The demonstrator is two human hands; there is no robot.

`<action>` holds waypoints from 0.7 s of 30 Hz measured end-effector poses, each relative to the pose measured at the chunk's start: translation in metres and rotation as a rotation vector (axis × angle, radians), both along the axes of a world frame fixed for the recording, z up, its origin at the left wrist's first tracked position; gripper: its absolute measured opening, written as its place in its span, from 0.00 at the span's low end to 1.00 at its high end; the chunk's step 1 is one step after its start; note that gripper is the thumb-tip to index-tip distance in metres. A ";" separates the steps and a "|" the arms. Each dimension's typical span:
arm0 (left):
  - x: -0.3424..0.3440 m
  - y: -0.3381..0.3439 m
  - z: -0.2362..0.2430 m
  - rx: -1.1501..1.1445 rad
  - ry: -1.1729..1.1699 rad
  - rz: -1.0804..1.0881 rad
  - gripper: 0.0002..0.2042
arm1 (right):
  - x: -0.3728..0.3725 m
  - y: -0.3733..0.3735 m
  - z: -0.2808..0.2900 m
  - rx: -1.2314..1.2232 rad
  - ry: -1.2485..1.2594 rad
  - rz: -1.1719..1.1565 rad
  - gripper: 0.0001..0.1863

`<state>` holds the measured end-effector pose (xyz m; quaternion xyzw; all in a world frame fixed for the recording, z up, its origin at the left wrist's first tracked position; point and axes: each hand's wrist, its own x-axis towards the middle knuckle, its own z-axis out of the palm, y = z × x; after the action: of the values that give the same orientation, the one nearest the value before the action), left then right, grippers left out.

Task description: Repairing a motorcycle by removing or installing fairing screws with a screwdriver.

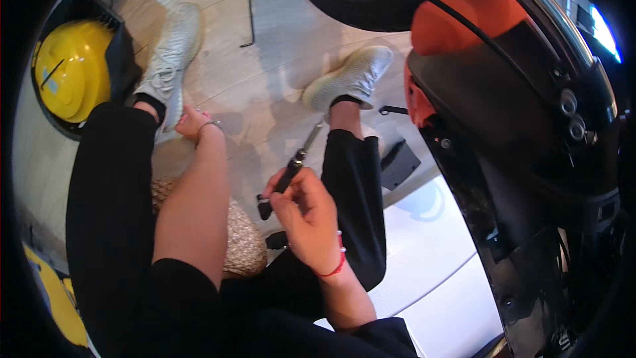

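Observation:
My right hand (306, 215) is closed around the black handle of a screwdriver (291, 171), whose slim metal shaft points up and away, toward the right shoe. The handle's near end has a short crosswise black piece. My left hand (193, 122) is low beside the light knit left shoe (173, 59), close to the floor. Its fingers are bent and bunched together; whatever they may hold is hidden. The right shoe (351, 78) stands on the floor beyond the screwdriver tip.
An L-shaped hex key (250, 20) lies on the wooden floor. A yellow hard hat (76, 69) rests in a black holder at left. On the right stands an orange and black two-wheeler (503, 93) with a black wheel (371, 16). A white sheet (424, 252) lies beside it.

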<state>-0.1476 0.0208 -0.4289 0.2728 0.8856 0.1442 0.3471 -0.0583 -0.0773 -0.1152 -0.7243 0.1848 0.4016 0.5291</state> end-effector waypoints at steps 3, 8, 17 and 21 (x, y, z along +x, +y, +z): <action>-0.002 0.008 -0.012 -0.094 -0.112 -0.043 0.18 | 0.001 0.002 0.000 0.027 -0.038 -0.003 0.09; 0.019 -0.012 -0.015 0.050 0.021 -0.004 0.17 | 0.000 0.000 -0.001 -0.010 -0.037 0.039 0.08; 0.008 -0.010 -0.028 -0.014 -0.030 -0.048 0.10 | 0.002 0.011 -0.001 -0.014 -0.039 0.111 0.08; 0.036 -0.019 0.001 -0.194 0.099 -0.258 0.06 | 0.008 0.009 -0.001 -0.059 -0.042 0.137 0.08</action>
<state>-0.1114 0.0019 -0.4275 0.3562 0.8690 -0.0013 0.3435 -0.0508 -0.0688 -0.1157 -0.7587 0.1354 0.4160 0.4826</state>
